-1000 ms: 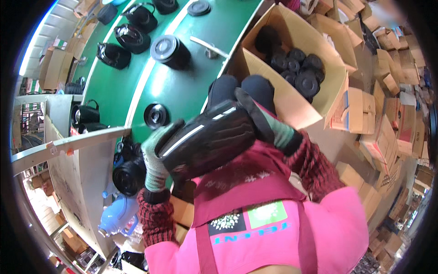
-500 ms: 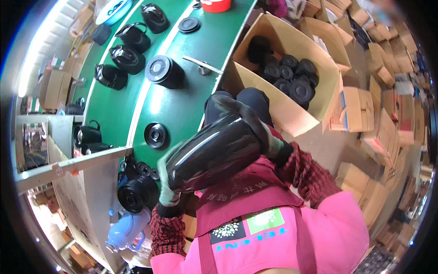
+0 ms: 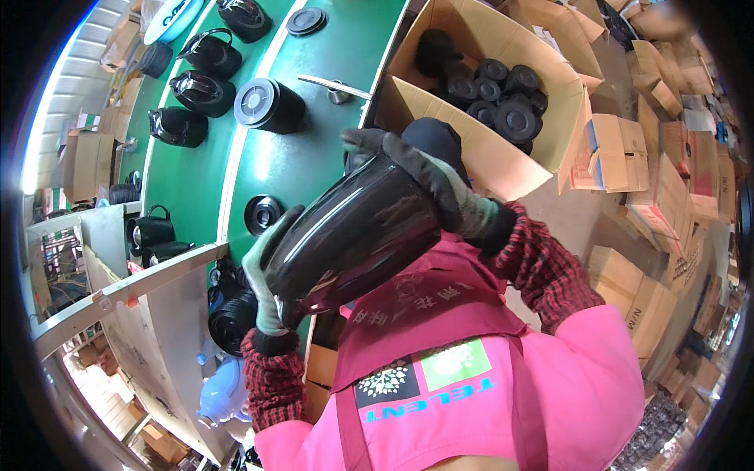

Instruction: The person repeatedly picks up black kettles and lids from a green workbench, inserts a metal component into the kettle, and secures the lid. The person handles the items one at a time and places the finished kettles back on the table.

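A large glossy black jug body (image 3: 353, 235) lies tilted across my lap, its upper end towards the bench. My left hand (image 3: 263, 271), in a grey glove with dark fingers, grips its lower left end. My right hand (image 3: 448, 192), gloved alike, wraps over the upper right end, its fingers along the rim. Whatever is inside the jug body is hidden. On the green bench just past my left hand lies a round black lid (image 3: 263, 213). Farther off stands a black cylinder with a grey-centred top (image 3: 271, 106).
Several black jugs (image 3: 204, 93) stand in a row on the green bench (image 3: 275, 169). A flat black lid (image 3: 306, 21) lies beyond. An open carton (image 3: 542, 165) with black cylindrical parts stands at my right. A blue plastic jug (image 3: 224, 392) and a metal rail (image 3: 126, 290) are at left.
The jug body has tipped steeper, its upper end rising towards the bench. My right hand's fingers have slid along its rim. The whole view has shifted slightly.
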Demonstrator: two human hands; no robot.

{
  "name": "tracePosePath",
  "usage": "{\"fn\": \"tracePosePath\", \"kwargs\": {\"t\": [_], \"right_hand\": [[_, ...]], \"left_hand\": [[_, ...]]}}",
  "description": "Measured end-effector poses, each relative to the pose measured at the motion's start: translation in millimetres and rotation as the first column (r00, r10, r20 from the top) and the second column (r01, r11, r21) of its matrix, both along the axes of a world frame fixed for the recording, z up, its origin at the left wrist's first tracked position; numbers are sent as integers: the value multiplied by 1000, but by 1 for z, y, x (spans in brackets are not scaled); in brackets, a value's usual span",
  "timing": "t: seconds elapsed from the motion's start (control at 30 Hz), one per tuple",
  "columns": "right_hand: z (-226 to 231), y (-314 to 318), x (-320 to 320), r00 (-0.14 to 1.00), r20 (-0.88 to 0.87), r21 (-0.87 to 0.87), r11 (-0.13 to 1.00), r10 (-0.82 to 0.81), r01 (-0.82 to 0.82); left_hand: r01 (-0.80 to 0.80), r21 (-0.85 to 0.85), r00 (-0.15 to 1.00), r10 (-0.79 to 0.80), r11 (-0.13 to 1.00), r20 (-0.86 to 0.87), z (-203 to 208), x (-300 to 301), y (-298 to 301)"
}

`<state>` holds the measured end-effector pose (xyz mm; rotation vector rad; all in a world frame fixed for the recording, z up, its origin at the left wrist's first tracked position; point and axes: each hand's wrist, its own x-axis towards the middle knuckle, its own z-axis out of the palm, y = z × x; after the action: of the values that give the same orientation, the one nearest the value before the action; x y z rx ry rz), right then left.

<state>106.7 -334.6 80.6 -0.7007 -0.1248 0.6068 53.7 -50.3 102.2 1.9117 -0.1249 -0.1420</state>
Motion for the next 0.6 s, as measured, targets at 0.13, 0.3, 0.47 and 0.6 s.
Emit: {"fn": "tracePosePath", "kwargs": {"t": [0.13, 0.3, 0.47, 0.6], "right_hand": [[-21, 4, -16, 820, 530, -234, 892, -215, 386], [-37, 4, -34, 890, 324, -240, 882, -322, 406], [-109, 5, -46, 942, 14, 64, 941, -335, 333], [-124, -5, -52, 927, 175, 143, 940, -333, 310]], "left_hand": [[-85, -286, 989, 46, 954, -139, -53, -29, 23], [-29, -156, 996, 16, 987, -86, -38, -7, 21], [110, 347, 986, -146, 931, 80, 17, 23, -23], [186, 140, 966, -156, 972, -205, 41, 18, -44]]}}
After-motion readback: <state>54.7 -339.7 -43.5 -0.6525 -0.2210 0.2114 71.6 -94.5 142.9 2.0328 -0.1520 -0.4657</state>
